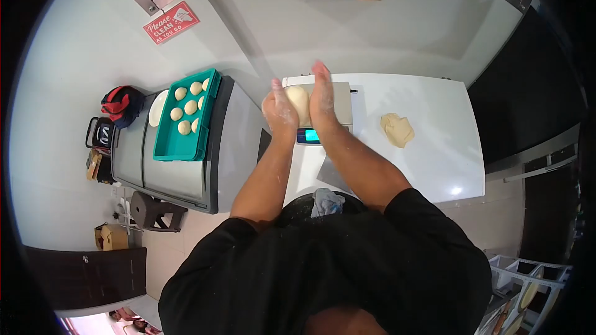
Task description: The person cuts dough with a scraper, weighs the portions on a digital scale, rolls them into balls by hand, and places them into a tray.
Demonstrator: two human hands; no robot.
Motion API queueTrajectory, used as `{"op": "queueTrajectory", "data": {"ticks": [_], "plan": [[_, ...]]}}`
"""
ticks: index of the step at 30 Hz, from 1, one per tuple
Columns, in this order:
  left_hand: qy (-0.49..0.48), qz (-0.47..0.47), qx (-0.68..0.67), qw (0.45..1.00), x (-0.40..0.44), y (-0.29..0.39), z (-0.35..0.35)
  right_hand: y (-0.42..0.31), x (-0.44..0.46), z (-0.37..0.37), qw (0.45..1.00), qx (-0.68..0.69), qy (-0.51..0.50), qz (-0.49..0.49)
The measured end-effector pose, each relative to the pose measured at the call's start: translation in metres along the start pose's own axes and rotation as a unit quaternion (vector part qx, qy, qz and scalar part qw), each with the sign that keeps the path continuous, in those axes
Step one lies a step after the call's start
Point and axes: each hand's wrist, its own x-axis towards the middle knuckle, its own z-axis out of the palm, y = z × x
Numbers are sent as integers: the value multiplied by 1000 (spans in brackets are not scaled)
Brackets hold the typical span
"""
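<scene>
Flour-dusted, my left hand (282,110) and right hand (322,100) cup a smooth, pale dough ball (298,103) over a beige-topped digital scale (342,104), with a ragged cream dough piece (397,130) rightward on the white table (428,170) and a teal plastic tray (179,147) farther left.

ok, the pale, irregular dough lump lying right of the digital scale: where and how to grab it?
Probably cup the dough lump around its outer edges, right hand coming from above and the person's side: it looks flattened and uneven on the white worktop, and nothing blocks that side.
</scene>
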Motion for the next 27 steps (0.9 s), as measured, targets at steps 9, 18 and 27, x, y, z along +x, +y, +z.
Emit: {"op": "queueTrajectory", "data": {"ticks": [9, 18, 27], "plan": [[42, 257, 138, 956, -7, 13, 2, -45, -36, 12, 973, -215, 60, 63], [-155, 64, 61, 984, 1, 98, -2, -74, -25, 22, 937, -256, -11, -237], [-180, 114, -312, 926, -27, 139, 6, -148, -78, 57, 949, 243, -183, -84]]}}
